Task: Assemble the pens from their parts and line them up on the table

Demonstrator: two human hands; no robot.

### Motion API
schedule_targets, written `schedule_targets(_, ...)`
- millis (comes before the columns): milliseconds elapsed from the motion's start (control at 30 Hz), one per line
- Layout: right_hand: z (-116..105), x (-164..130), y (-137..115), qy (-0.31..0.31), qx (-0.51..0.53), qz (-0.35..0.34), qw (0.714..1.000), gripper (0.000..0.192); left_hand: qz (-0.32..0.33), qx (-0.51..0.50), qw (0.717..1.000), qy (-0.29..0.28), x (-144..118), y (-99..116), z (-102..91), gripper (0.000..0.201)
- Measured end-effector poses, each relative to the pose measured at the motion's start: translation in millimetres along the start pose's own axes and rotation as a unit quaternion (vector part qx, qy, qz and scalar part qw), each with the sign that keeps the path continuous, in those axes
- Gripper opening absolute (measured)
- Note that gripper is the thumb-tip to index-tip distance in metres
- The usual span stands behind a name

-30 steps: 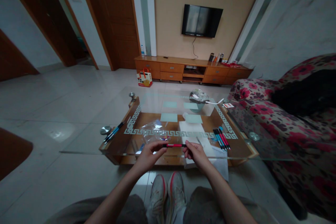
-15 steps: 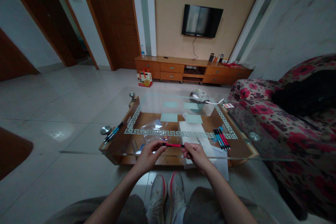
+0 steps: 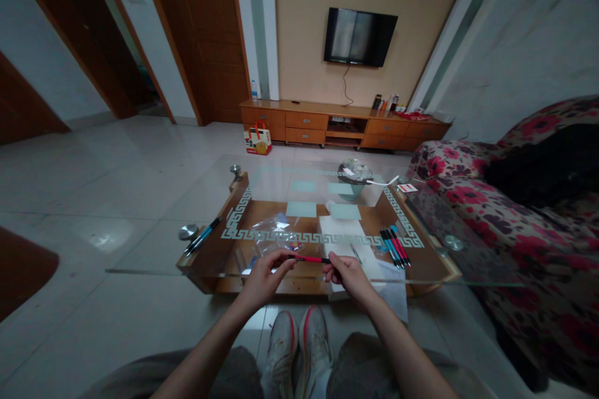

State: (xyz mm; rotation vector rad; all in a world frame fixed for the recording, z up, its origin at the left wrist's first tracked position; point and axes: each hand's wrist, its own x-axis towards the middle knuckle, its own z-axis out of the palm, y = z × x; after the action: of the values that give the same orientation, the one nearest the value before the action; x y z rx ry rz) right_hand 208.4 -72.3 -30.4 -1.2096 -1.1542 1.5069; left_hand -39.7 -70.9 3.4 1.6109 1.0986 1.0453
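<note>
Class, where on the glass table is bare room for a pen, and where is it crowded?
The glass table has bare patches between the left metal disc and its left edge, and between the right disc and its right corner. Crowded: the front middle, where the left hand and right hand hold a red pen near a plastic bag.

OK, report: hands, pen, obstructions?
Left fingers, right fingers: pinching opposite ends. Red-and-black pen: held crosswise. Other pens: both sides, not obstructing.

Person: both hands [image 3: 266, 275] and forearms [image 3: 395, 335] bare. Trousers [image 3: 359, 365] dark grey-brown. Sneakers [image 3: 282, 344] pale, laced, pink-red trim [image 3: 293, 329] along inner edges.
</note>
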Motion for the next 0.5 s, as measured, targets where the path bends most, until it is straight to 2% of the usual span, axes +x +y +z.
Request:
schedule_targets(133,-1.4,5.0,4.2,0.015,0.032,0.025,0.999,0.060,-0.006,-0.021,1.000,0.011,0.4,-4.1,0.7,0.028)
schedule_targets(267,-4.5,8.5,7.0,0.054,0.056,0.011,0.997,0.056,-0.008,-0.035,0.999,0.016,1.0,-8.4,0.9,0.030)
schedule_targets(500,-6.6,10.1,10.0,0.063,0.069,0.025,0.995,0.055,-0.010,-0.035,0.999,0.006,1.2,-8.3,0.3,0.032)
